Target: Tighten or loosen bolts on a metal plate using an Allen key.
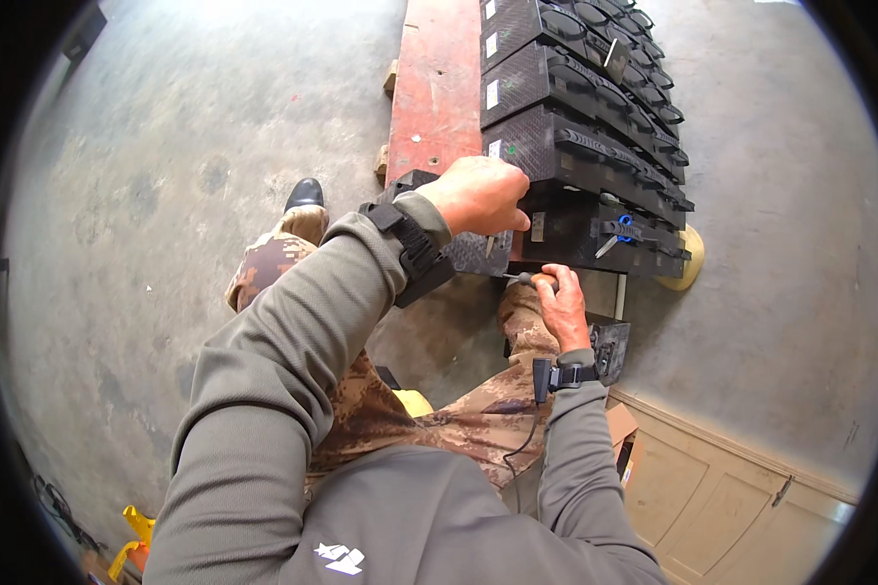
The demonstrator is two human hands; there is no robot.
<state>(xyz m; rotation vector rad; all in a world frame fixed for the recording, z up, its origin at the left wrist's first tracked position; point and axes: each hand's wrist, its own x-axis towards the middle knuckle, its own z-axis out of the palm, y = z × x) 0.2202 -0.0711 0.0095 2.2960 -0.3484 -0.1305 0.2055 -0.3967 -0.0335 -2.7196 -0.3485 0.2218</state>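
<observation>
Left hand [479,194] curled palm-down, near end of red board [437,83], grip unclear, right hand [565,310] right of board, gripping orange-handled tool [528,279]

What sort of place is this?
Likely a workshop or small assembly area. Signs: the stained grey floor, a row of matching black cases with handles beside a worn red board, and a screwdriver-like tool in the right hand.

orange-handled tool [544,281] in right hand [564,304]
</observation>
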